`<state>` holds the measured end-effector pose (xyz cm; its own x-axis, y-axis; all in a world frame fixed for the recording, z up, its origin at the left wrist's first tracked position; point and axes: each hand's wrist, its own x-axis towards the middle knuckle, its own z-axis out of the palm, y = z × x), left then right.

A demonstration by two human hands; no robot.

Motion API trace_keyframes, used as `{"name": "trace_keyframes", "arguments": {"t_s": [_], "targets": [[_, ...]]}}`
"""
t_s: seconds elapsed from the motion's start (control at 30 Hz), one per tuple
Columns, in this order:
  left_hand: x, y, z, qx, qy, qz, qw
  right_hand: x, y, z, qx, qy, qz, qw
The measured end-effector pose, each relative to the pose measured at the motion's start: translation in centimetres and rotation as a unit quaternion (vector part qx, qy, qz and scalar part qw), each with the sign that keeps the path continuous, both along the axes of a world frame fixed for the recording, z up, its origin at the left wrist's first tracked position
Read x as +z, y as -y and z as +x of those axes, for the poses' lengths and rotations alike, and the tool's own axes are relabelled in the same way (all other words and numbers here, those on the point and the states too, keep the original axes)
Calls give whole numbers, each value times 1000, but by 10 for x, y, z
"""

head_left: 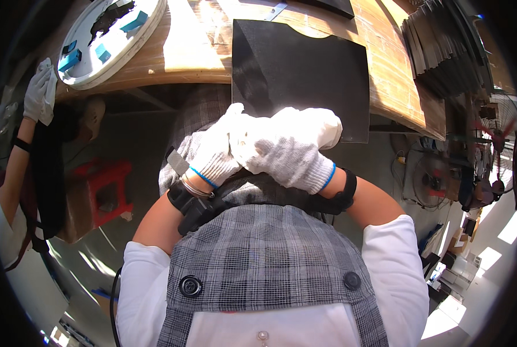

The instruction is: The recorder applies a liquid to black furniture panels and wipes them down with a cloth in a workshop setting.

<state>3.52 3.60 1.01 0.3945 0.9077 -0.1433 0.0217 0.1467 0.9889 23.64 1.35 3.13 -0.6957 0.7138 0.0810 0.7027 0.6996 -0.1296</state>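
Note:
My left hand and my right hand wear white knit gloves with blue cuff edges. They meet in front of my apron, at the near edge of a black flat panel. My left hand is closed, its fingers pressed against the right glove; whatever they grip is hidden. A bunched white cloth sticks out from my right hand, which is closed around it. The panel lies partly on the wooden table, its near part jutting past the table edge, and has a shallow curved notch in its far edge.
A round white tray with blue blocks and a dark patch stands at the left. A co-worker's gloved hand holds white cloth beside it. Dark sheets are stacked at the right. A red stool and fans stand below table level.

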Motion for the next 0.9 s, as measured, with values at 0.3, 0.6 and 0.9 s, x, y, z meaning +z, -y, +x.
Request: {"name": "trace_keyframes", "arguments": {"t_s": [0.3, 0.6, 0.9], "targets": [[26, -19, 9, 37, 417, -326, 848, 40, 28, 212, -540, -369, -163, 739], [44, -74, -24, 75, -163, -137, 974, 9, 32, 228, -429, -683, -248, 537], [60, -272, -49, 267, -385, 351, 811, 7, 44, 230, -371, -725, -277, 511]]}}
